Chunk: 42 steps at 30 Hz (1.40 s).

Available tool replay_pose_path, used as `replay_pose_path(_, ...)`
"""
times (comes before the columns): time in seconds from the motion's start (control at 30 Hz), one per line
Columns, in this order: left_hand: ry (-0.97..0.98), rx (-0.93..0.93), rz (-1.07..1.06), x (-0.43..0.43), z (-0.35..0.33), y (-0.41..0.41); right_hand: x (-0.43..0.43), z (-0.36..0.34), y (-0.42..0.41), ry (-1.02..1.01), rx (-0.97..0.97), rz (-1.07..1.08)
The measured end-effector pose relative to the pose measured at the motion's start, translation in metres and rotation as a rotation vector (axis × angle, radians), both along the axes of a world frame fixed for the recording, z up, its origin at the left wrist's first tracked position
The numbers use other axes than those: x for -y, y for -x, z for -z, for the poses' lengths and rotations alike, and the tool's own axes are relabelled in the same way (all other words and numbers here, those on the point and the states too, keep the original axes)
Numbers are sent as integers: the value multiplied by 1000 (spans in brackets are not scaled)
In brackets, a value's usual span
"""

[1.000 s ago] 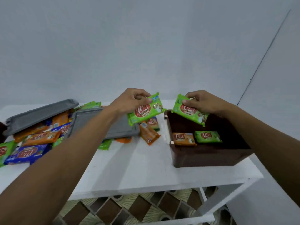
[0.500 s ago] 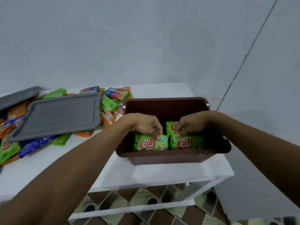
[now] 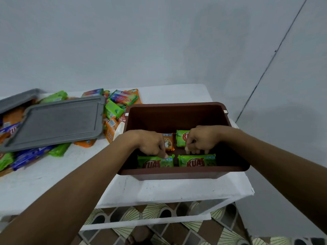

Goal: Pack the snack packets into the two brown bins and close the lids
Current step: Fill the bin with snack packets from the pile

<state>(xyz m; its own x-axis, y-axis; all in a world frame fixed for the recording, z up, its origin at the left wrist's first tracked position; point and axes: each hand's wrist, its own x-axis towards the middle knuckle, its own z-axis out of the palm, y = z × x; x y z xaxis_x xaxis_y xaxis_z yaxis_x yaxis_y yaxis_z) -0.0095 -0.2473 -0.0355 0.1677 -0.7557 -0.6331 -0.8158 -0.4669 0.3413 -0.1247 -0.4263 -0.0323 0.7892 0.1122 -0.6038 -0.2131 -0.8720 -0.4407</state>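
Two green packets stand against the near wall of the brown bin (image 3: 177, 105) on the worktop (image 3: 177, 190). The left hand (image 3: 152, 144) pinches the top edge of the left packet (image 3: 154, 162). The right hand (image 3: 203, 138), fingers curled, touches the right packet (image 3: 196, 161); whether it grips is unclear.

Showing dark brown all over the bin (image 3: 184, 172), with red-and-white lettering running across the left green packet (image 3: 154, 162) and the right green packet (image 3: 196, 160), beside an orange packet (image 3: 169, 141) and a back green packet (image 3: 180, 138). Showing plain grey on the near lid (image 3: 58, 122) and the far lid (image 3: 16, 99), among a blue packet (image 3: 30, 156), a many-coloured packet (image 3: 123, 99) and further orange and green wrappers, all against a white table (image 3: 53, 179). Repeating cream fan shapes between brown and grey squares across the floor tiles (image 3: 154, 211), under a pale blue-grey wall (image 3: 159, 41).
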Motion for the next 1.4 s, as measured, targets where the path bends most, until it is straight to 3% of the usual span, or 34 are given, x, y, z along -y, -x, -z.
replay_pose_path(0.33, 180, -20, -131, 1, -7, -6, -1, 1, -2, 72, 236, 78)
replay_pose_path(0.47, 430, 25, -106, -11, -42, -25, -5, -16, -10, 50, 347, 116)
replay_pose_path(0.7, 835, -49, -504, -84, -67, -85, -40, -43, -51, -45, 543, 167)
replay_pose_path(0.87, 762, 186, -547, -129, -49, -145, -72, -61, -98, -46, 649, 218)
replay_pose_path(1.0, 696, 273, -558, -158, -37, -184, -96, -70, -142, -43, 703, 248)
replay_pose_path(1.2, 585, 372, -674, -214, -26, -241, -149, -56, -226, -57, 453, 224)
replay_pose_path(1.4, 184, 564, -908, -266, -2, -283, -207, -37, -277, 90, 185, 228)
